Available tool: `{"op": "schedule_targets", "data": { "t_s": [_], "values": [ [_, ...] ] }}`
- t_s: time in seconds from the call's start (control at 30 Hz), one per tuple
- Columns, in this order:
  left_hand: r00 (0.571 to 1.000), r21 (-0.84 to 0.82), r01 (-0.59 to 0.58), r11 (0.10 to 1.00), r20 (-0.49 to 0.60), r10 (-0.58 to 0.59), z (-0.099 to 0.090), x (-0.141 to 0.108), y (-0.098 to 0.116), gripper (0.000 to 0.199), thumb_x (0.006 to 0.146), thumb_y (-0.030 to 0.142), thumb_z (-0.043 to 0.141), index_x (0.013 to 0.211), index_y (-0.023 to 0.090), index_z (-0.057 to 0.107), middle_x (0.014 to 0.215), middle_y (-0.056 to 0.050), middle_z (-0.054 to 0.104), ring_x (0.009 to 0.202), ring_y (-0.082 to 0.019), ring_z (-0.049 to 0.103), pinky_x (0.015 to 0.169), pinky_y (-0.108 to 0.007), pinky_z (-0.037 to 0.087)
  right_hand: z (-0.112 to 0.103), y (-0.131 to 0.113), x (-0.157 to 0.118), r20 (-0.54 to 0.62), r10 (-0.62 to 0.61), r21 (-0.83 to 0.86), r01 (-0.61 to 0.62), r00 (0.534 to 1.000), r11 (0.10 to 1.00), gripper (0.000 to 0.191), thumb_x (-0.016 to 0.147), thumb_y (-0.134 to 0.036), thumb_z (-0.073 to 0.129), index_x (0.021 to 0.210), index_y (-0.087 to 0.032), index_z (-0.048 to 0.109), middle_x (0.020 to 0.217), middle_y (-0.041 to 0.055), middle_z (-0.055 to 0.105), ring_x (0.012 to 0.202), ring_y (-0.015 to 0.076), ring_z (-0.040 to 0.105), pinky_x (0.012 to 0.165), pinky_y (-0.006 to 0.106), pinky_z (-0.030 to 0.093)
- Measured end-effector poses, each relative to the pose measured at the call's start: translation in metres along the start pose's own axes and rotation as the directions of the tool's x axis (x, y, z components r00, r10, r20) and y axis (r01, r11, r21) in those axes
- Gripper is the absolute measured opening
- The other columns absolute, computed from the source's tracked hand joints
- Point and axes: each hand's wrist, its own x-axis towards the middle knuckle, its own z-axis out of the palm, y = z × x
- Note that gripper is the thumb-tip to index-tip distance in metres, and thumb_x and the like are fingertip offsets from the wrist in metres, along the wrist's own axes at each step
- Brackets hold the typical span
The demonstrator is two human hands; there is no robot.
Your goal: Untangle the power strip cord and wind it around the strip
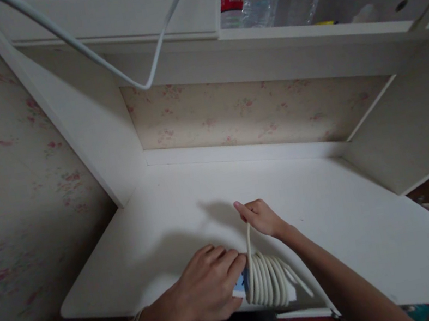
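Cord (265, 280) gripped in fingers of right hand (261, 217) should be kept taut, turns laid snug beside fingers of left hand (213, 282), clamped on blue-and-white block (240, 284)

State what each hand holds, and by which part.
The left hand grips the blue-and-white block by its left end; the right hand grips the pale cord by the stretch rising from its coils.
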Motion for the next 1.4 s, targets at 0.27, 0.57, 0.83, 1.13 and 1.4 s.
{"op": "schedule_targets", "data": {
  "t_s": [0.27, 0.57, 0.83, 1.13, 1.4],
  "values": [
    [0.979, -0.215, 0.152, 0.965, -0.102, -0.177, -0.006, 0.006, -0.006, 0.048, 0.068, 0.026, 0.057, 0.114, 0.021, 0.045, 0.101, -0.006, 0.064, 0.088, -0.023, 0.062, 0.081, -0.038, 0.048, 0.018, 0.011, -0.031, 0.118, -0.012, 0.28, -0.022, 0.993, 0.96, 0.051, 0.094, -0.049, 0.03, 0.077, -0.015, 0.064, 0.067, 0.0024, 0.062, 0.065, 0.0151, 0.058, 0.062, 0.025, 0.043],
    [0.904, -0.203, 0.34, 0.918, -0.197, -0.379, -0.001, 0.016, -0.027, 0.055, 0.074, 0.03, 0.06, 0.125, 0.021, 0.042, 0.112, -0.008, 0.061, 0.1, -0.024, 0.06, 0.088, -0.038, 0.047, 0.031, 0.003, -0.087, 0.229, 0.123, 0.566, -0.235, 0.966, 0.791, 0.03, 0.088, -0.038, 0.048, 0.093, -0.016, 0.067, 0.084, 0.0068, 0.069, 0.077, 0.0194, 0.064, 0.074, 0.034, 0.051],
    [0.85, -0.247, 0.455, 0.855, -0.165, -0.5, 0.01, 0.029, -0.024, 0.044, 0.074, 0.027, 0.06, 0.116, 0.021, 0.048, 0.108, -0.008, 0.057, 0.096, -0.022, 0.058, 0.084, -0.034, 0.047, 0.02, -0.026, -0.108, 0.253, -0.043, 0.448, -0.077, 0.966, 0.891, 0.022, 0.081, -0.022, 0.056, 0.099, -0.021, 0.069, 0.092, 0.0031, 0.07, 0.084, 0.0178, 0.063, 0.078, 0.028, 0.047],
    [0.916, -0.223, 0.397, 0.89, 0.034, -0.4, 0.026, 0.023, -0.04, 0.024, 0.067, 0.02, 0.06, 0.09, 0.022, 0.055, 0.095, -0.005, 0.063, 0.088, -0.022, 0.061, 0.078, -0.031, 0.049, 0.017, -0.026, -0.106, 0.102, -0.062, 0.175, 0.044, 0.993, 0.984, 0.032, 0.09, -0.042, 0.052, 0.07, -0.018, 0.058, 0.067, -0.0013, 0.056, 0.062, 0.0122, 0.051, 0.06, 0.022, 0.038],
    [0.934, -0.08, 0.356, 0.931, 0.027, -0.355, 0.039, 0.031, -0.018, 0.029, 0.079, 0.031, 0.056, 0.106, 0.02, 0.057, 0.1, -0.008, 0.066, 0.094, -0.025, 0.06, 0.086, -0.036, 0.047, 0.04, -0.034, -0.094, -0.053, 0.068, 0.199, -0.056, 0.996, 0.978, 0.037, 0.088, -0.048, 0.052, 0.067, -0.018, 0.057, 0.058, -0.0013, 0.057, 0.053, 0.0115, 0.052, 0.053, 0.023, 0.038]
  ]
}}
